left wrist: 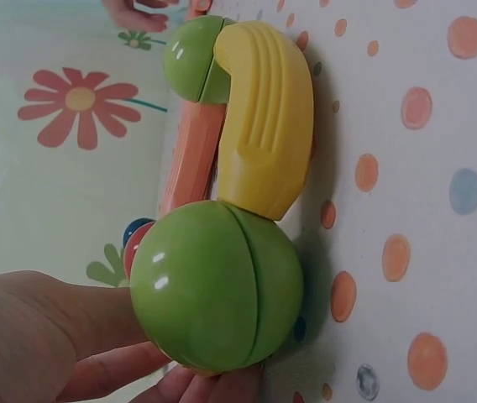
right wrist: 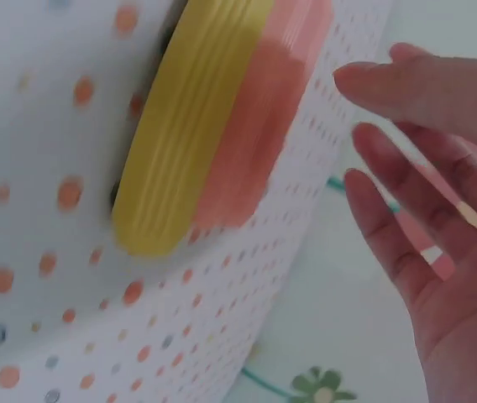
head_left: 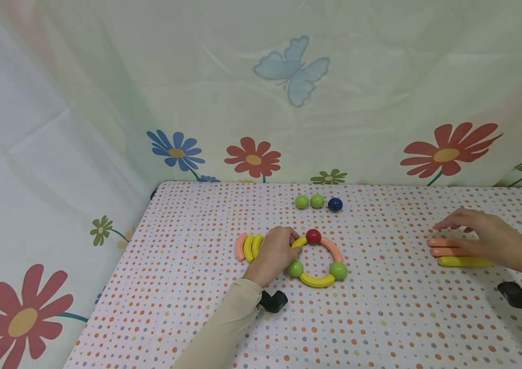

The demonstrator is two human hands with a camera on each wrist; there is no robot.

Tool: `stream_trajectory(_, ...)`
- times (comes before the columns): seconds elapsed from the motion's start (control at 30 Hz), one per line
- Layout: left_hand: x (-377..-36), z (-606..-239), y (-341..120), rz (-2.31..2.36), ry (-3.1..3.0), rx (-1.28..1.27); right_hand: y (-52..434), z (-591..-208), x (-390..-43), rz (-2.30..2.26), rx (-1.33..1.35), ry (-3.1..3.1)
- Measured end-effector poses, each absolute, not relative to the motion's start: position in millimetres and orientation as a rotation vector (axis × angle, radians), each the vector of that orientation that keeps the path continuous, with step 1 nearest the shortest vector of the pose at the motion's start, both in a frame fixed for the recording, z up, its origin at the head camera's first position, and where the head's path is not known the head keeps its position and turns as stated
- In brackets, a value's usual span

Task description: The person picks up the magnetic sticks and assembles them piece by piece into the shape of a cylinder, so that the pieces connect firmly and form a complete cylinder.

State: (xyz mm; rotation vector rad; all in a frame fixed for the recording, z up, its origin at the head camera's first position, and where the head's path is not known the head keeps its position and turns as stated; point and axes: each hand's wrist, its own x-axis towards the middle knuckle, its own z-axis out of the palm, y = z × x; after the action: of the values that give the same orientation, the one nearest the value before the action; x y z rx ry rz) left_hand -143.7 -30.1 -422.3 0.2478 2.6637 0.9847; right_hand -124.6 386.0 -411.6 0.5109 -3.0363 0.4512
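Note:
A ring of toy pieces lies on the table, made of a red ball (head_left: 314,236), green balls (head_left: 338,270), an orange curved bar (head_left: 332,249) and yellow curved bars (head_left: 317,280). At its left side my left hand (head_left: 276,253) grips a yellow curved bar (head_left: 299,242), mostly covered by the fingers. In the left wrist view, a green ball (left wrist: 213,285) hides part of that grasp. My right hand (head_left: 489,240) hovers over two orange straight bars (head_left: 443,242) and a yellow straight bar (head_left: 464,261). Its fingers (right wrist: 390,222) are apart and hold nothing.
Behind the ring stand two loose green balls (head_left: 302,201) and a dark blue ball (head_left: 335,204). Spare curved bars, orange (head_left: 240,247) and yellow (head_left: 248,247), lie left of my left hand. A flowered curtain (head_left: 358,102) rises behind the dotted tablecloth (head_left: 381,318).

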Motion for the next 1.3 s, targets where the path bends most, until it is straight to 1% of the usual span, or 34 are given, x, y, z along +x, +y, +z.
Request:
stream_trajectory(0.17, -143.6, -422.9, -31.5, 1.015, 2.645, 0.239, 401.8, -417.2, -130.1, 0.471, 0.48, -3.067)
stream_trajectory(0.33, -144.9, -424.5, -35.1, 1.087, 2.606, 0.233, 406.7, -420.4, -133.5, 0.499, 0.441, -3.144)
stream_trajectory(0.57, -146.1, -422.9, -39.7, 1.165, 2.547, 0.209, 403.3, -427.2, -136.4, 0.462, 0.465, -3.128)
stream_trajectory(0.73, -148.1, -422.5, -40.6, 1.182, 2.535, 0.194, 391.6, -429.3, -140.1, 0.413, 0.483, -3.108)
stream_trajectory(0.87, -148.8, -422.8, -40.0, 1.187, 2.531, 0.179, 367.1, -419.8, -141.1, 0.441, 0.472, -3.093)
stream_trajectory(0.97, -149.3, -423.3, -39.9, 1.181, 2.532, 0.175, 337.1, -411.5, -140.1, 0.517, 0.572, -2.986)
stream_trajectory(1.1, -150.6, -422.8, -41.4, 1.182, 2.545, 0.162, 284.4, -400.9, -141.0, 0.667, 0.754, -2.847)
stream_trajectory(1.23, -151.0, -422.9, -41.2, 1.193, 2.533, 0.152, 240.4, -393.8, -141.7, 0.865, 0.86, -2.76)
stream_trajectory(1.3, -151.4, -423.9, -40.6, 1.197, 2.524, 0.153, 225.3, -391.4, -142.9, 0.95, 0.86, -2.704)
